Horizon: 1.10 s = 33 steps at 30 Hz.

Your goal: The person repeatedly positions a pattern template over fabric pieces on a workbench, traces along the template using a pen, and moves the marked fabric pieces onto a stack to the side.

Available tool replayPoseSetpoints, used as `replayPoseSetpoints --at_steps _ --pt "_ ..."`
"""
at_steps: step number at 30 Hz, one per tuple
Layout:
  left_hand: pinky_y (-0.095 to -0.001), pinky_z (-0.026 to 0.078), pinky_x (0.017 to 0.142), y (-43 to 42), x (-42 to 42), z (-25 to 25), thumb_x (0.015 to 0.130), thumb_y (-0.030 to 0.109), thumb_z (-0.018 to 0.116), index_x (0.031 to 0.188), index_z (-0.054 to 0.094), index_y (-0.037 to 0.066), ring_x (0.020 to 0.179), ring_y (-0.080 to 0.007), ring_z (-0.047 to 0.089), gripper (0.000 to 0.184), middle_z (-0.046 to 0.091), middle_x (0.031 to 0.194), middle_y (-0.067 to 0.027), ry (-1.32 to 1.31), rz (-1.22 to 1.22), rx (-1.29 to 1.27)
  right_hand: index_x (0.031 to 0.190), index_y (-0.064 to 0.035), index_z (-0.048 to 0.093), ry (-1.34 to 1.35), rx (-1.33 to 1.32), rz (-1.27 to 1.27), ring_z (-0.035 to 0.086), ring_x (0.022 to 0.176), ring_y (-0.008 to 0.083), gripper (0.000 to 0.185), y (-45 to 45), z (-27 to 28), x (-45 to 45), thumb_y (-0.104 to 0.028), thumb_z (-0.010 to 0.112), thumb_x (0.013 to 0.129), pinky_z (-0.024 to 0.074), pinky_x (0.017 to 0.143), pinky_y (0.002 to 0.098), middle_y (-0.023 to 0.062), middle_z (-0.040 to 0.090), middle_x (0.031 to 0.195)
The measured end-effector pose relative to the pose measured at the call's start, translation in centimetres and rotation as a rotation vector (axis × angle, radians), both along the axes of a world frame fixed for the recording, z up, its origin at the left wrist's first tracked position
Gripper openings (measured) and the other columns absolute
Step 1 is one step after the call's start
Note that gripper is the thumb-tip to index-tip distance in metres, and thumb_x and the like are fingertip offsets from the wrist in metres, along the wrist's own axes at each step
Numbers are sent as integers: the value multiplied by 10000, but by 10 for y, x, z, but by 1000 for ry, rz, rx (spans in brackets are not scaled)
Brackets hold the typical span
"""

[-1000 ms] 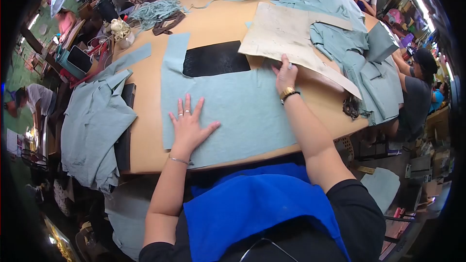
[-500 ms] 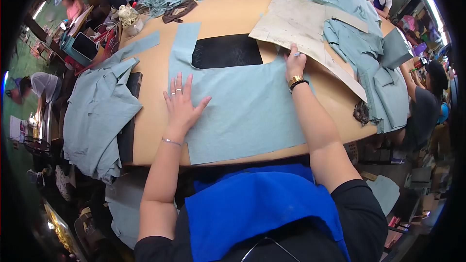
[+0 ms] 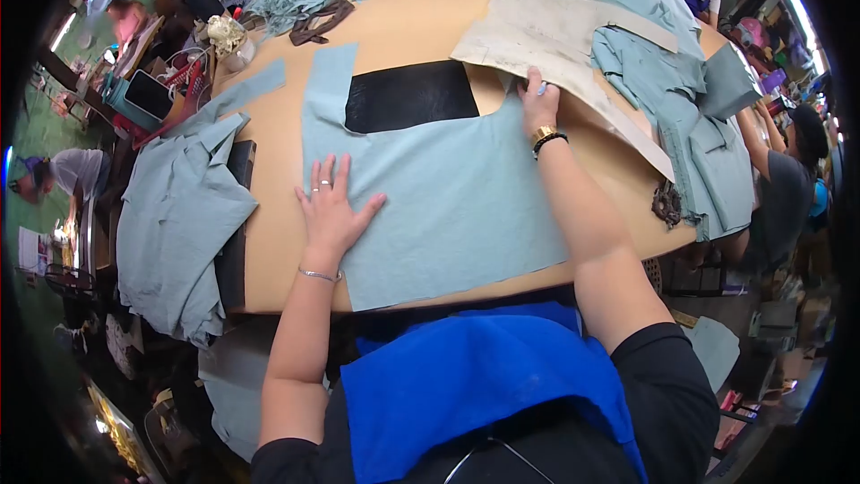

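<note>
well, nearest lies a pale blue-green cloth (image 3: 448, 206), spread on the bench (image 3: 273, 237) on the near side of the black panel (image 3: 412, 97), with one arm of it running up the panel's left side. the left hand (image 3: 331, 220) rests on it, nearer than the panel's left corner, fingers spread and gripping nothing, probably to press it flat. the right hand (image 3: 540, 103), right of the panel, has its fingers curled where the cloth meets a stained pale sheet (image 3: 546, 31); i cannot tell which it grips, perhaps to control those edges. left of the panel, bench surface shows up to a rumpled pile (image 3: 179, 224), giving some room. right of the panel, the sheet's near edge looks lifted, and a heap of cloth (image 3: 712, 170) crowds that side. past the panel, bench surface reaches tangled ribbons (image 3: 300, 0).
</note>
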<state>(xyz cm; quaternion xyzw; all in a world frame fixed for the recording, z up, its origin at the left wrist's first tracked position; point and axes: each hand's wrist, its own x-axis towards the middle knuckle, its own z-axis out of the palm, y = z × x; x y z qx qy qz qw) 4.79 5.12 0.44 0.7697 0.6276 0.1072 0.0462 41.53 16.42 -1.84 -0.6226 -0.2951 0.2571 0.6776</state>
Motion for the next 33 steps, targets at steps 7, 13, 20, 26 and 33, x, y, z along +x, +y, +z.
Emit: replayPoseSetpoints --at_steps 7,13,20,26,33 --pt "-664 98 1105 3 0 5 806 700 542 1507 280 133 1458 -345 157 939 209 1571 -172 81 24 -100 1169 1 550 28 459 322 638 1028 230 290 -24 156 -2 -184 520 949 560 870 407 92 628 1129" --pt "-486 177 1162 28 11 41 937 618 410 1488 306 111 1426 -315 254 756 306 1536 -151 -1603 -107 -465 1166 5 572 229 536 1107 654 995 206 298 -91 259 -19 -181 547 935 547 881 383 91 650 1109" --pt "-436 376 1071 5 2 75 968 526 451 1482 283 68 1331 -281 406 709 403 1469 -141 -2393 -680 -910 1250 13 509 220 251 741 647 918 157 478 -139 232 -6 -223 616 849 540 818 286 83 623 1056" --pt "-311 509 861 -20 -62 30 935 256 620 1363 417 52 1039 -175 617 516 633 1187 -81 -1888 -88 -501 1244 10 530 44 -70 522 638 915 161 506 -166 155 56 -148 647 778 545 792 282 94 628 1074" --pt "-166 404 492 -37 -66 6 889 124 672 1247 525 16 664 -25 565 402 661 860 -8 -1181 202 -470 1197 29 576 -392 -345 471 609 841 121 455 -171 50 70 -115 742 799 506 732 266 69 665 975"
